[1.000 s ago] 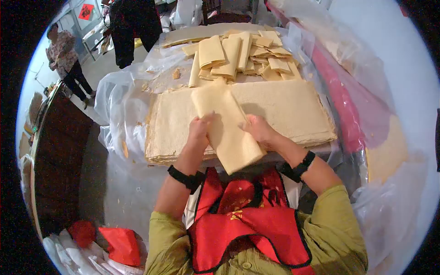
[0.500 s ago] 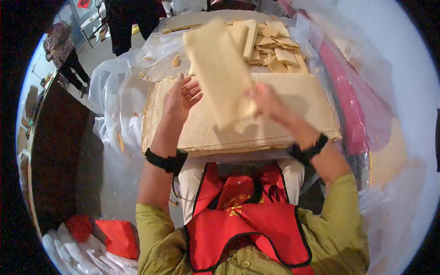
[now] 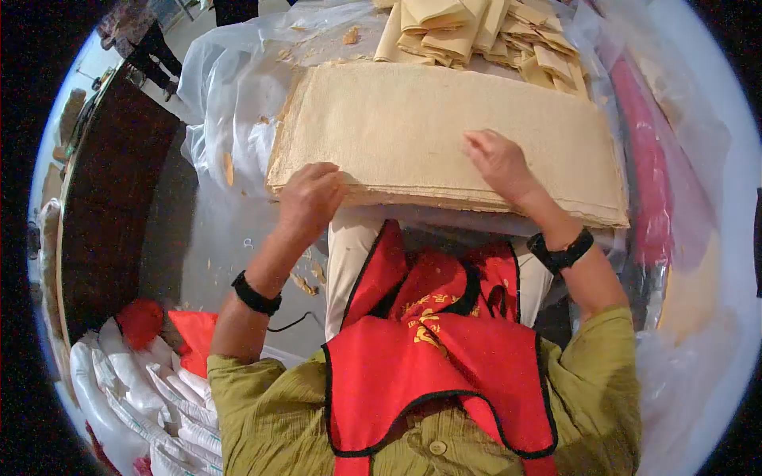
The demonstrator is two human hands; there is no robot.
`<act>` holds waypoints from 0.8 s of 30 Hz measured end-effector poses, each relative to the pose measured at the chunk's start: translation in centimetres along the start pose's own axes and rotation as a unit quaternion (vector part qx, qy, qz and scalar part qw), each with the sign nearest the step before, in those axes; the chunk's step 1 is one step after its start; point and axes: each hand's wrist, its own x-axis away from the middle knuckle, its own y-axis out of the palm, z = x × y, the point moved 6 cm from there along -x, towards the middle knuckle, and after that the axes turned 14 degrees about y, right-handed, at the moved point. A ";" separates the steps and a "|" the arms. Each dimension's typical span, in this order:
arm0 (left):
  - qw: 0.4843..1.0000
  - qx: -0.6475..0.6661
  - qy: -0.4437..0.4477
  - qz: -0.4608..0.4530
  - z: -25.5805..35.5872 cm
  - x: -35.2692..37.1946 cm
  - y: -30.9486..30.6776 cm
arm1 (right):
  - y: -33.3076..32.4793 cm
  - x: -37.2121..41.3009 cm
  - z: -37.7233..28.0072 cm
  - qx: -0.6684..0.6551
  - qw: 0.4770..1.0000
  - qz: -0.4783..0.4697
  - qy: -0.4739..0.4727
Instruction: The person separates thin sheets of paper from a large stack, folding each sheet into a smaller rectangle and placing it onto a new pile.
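A wide stack of thin tan sheets (image 3: 397, 119), textured and rough at the edges, lies in front of me. My left hand (image 3: 312, 198) is at the near left edge of the stack, its fingers curled down at the edge; its fingertips are hidden. Over the right half of the top sheet is my right hand (image 3: 498, 165), closed with the fingers curled in and nothing visible in them. Behind the stack lies a heap of folded tan sheets (image 3: 440, 28), some overlapping loosely.
Clear plastic film (image 3: 230, 103) drapes over the left side of the work surface. Pink material under plastic (image 3: 647, 174) runs along the right. White sacks (image 3: 143, 397) sit at lower left beside a dark panel (image 3: 111, 206). Another person (image 3: 147, 44) stands at far left.
The folded sheet has left my right hand, and folded sheets now lie on the heap behind. Both hands have come down to the stack and closed. My view has tilted downward.
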 end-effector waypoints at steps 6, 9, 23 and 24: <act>0.971 -0.130 0.093 -0.176 1.5 -1.2 2.4 | 1.6 1.6 -3.3 0.064 0.995 -0.036 -0.067; 0.973 -0.123 0.098 -0.166 1.6 -1.4 2.2 | 2.0 1.8 -4.1 0.090 0.992 -0.056 -0.075; 0.968 -0.126 0.168 -0.135 0.9 -0.9 1.9 | 3.8 2.4 -7.8 0.238 0.955 -0.088 -0.155; 0.967 -0.148 0.170 -0.123 1.3 -1.0 1.7 | 3.7 2.5 -8.3 0.229 0.957 -0.072 -0.162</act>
